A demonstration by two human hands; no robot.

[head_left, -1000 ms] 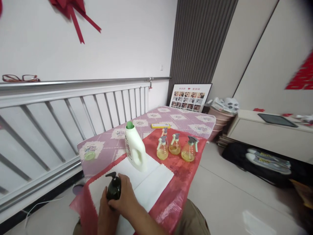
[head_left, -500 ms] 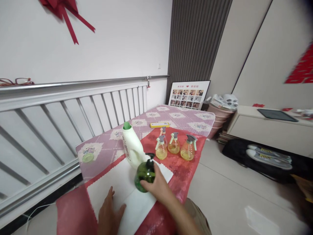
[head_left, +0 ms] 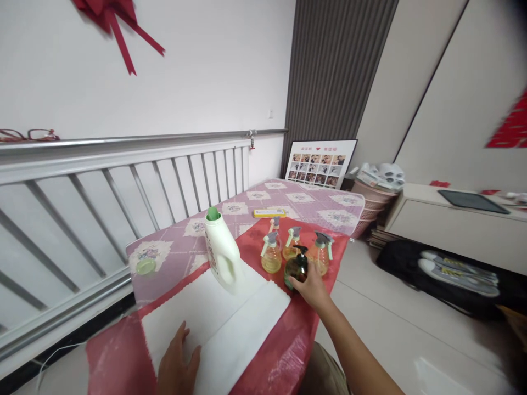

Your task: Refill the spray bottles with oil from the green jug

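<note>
My right hand (head_left: 312, 286) is closed around a dark green pump bottle (head_left: 293, 271) with a black pump head, on the red cloth (head_left: 284, 351). Right beside it stand several clear spray bottles (head_left: 270, 259) with grey trigger heads and yellowish liquid; the pump bottle partly hides two of them. My left hand (head_left: 178, 359) is open over the near left part of the white cloth (head_left: 230, 318), fingers apart and holding nothing. A large pale green jug (head_left: 224, 252) with a handle and a green opening stands at the white cloth's far edge.
A light green cap (head_left: 145, 267) lies on the purple patterned tablecloth (head_left: 185, 241) at left. Toward the back is a yellow flat box (head_left: 269, 213). A white railing (head_left: 164, 186) runs along the left side, and a pink basket (head_left: 370, 200) stands beyond the table.
My right hand has carried the green pump bottle rightward, from beside the jug on the white cloth to the spray bottles. My left hand has shifted slightly left and down.
</note>
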